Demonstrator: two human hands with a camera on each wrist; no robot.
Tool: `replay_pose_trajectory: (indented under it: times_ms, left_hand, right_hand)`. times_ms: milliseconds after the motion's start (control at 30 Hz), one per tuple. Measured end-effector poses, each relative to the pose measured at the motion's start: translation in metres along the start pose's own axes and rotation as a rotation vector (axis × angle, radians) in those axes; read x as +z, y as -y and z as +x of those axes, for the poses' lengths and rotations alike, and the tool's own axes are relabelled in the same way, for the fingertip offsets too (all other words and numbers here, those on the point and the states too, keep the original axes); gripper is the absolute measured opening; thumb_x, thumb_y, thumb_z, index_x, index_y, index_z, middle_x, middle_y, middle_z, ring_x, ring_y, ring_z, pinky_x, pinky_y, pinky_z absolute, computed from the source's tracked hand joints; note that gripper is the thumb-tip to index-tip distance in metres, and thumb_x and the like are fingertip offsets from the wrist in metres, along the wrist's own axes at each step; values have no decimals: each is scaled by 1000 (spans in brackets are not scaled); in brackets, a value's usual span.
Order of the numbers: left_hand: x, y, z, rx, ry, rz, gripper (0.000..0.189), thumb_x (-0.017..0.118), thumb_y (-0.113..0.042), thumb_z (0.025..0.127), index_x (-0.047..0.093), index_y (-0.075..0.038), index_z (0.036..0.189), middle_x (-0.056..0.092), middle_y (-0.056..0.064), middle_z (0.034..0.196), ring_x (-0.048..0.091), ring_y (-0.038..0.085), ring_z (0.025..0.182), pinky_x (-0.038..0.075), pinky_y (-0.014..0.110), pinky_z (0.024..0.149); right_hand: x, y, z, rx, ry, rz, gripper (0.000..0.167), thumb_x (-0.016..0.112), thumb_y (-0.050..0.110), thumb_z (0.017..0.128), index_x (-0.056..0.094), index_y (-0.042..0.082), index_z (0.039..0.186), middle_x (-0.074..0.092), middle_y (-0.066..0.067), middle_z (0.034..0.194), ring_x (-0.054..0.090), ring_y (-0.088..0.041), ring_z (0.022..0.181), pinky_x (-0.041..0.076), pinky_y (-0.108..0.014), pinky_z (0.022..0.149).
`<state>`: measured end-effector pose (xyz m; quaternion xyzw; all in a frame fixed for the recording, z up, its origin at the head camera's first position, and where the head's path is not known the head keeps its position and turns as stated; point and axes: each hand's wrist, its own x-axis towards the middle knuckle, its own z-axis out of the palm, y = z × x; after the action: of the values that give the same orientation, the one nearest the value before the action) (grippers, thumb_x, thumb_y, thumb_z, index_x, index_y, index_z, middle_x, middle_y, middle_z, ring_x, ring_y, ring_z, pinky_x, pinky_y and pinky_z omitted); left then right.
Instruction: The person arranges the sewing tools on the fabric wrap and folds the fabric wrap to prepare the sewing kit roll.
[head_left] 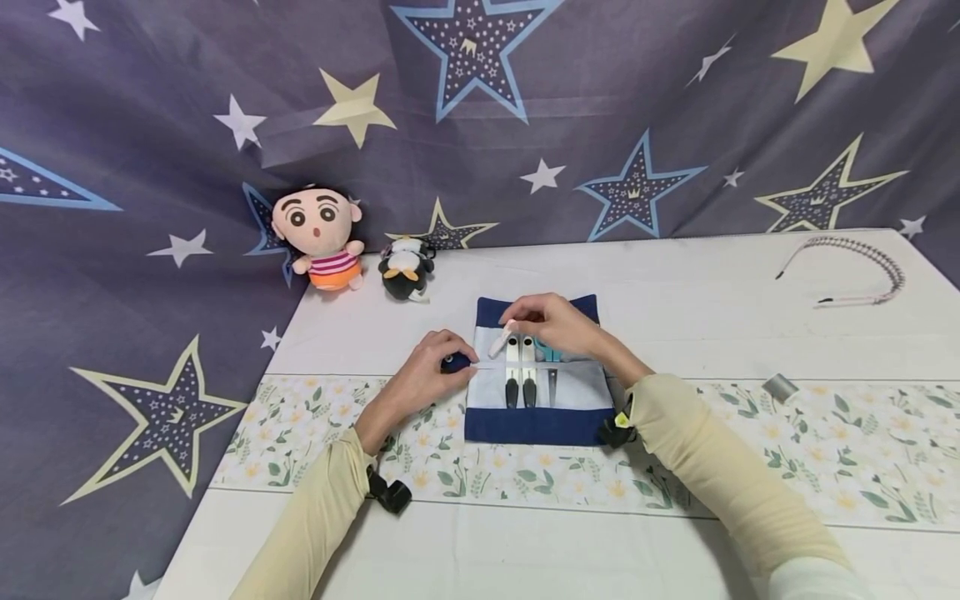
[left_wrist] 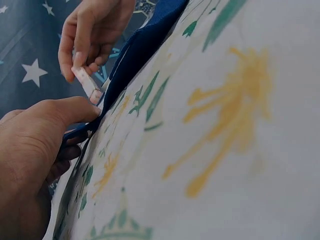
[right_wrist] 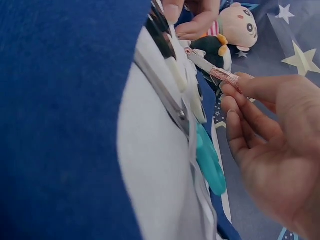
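Note:
A navy fabric tool roll [head_left: 540, 425] with a pale lining lies unfolded in front of me. Its cross strap holds two white tools with black tips [head_left: 521, 371] and scissors with teal handles [right_wrist: 211, 162]. My left hand [head_left: 431, 371] pinches the roll's left edge between thumb and fingers, its other fingers curled beneath in the left wrist view. Over the upper left of the lining, my right hand [head_left: 558, 323] pinches a slim pink-and-white tool [right_wrist: 217, 72] by its patterned end. The tool's metal end, with a small round hole or rivet, points down toward the strap.
A cartoon doll [head_left: 318, 237] and a penguin plush [head_left: 406, 268] sit at the back left. Off to the right lie a beaded headband [head_left: 873, 258] and a small grey square [head_left: 781, 388]. A starry curtain [head_left: 480, 158] hangs behind the table.

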<state>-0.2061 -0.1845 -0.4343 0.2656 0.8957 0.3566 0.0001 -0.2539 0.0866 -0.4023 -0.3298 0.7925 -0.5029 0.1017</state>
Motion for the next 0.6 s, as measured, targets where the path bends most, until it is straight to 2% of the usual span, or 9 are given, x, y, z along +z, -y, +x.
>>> replay_pose_trajectory:
  times_ms: [233,400,600]
  left_hand:
    - [0,-3,1,-7,7,8,10,73,-19,97,76,-14,106,63,3,114,53,26,109,46,46,89]
    - [-1,-4,2,-16,18,8,10,72,-19,97,75,-14,106,63,3,114,52,26,108,46,45,87]
    - [-1,-4,2,-12,21,11,8,72,-17,97,74,-14,105,62,3,113,52,26,107,45,44,86]
  right_hand:
    - [6,0,6,37,25,-69,21,60,8,106,71,0,122,72,-10,99,60,-23,77,47,-34,70]
    - [10,0,9,37,16,-70,24,61,6,105,67,-2,127,71,-11,102,64,-23,82,50,-34,73]
    - [13,4,11,39,23,-86,20,61,6,105,70,-3,121,71,-11,100,66,-24,85,53,-35,76]
